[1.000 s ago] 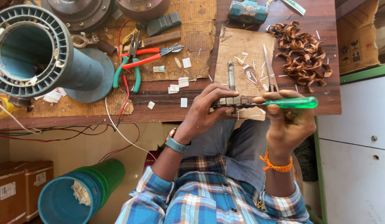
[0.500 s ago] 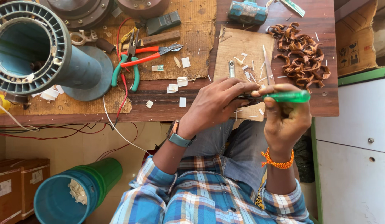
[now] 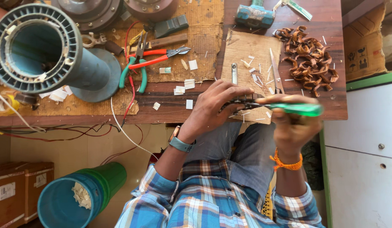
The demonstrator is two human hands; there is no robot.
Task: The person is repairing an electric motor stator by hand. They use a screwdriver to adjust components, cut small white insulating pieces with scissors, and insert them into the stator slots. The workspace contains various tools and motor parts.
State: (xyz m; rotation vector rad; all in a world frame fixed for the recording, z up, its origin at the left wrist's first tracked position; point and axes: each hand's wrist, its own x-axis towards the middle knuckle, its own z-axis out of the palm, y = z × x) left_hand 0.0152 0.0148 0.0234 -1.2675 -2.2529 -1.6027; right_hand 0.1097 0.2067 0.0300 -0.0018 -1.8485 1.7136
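Dark wooden workbench [image 3: 339, 105] in bright daylight; white cabinet [image 3: 360, 169] beside it; cardboard boxes [image 3: 18, 190] on tan floor [image 3: 69, 147].

The left hand [image 3: 215, 105] covers most of the small dark part [image 3: 242, 101] it grips, so that part's shape cannot be determined. The right hand [image 3: 294, 126] is motion-blurred, and its fingers conceal the rear of the green-handled tool [image 3: 303, 109]. The hammer [image 3: 255, 14] is cut off by the top edge.
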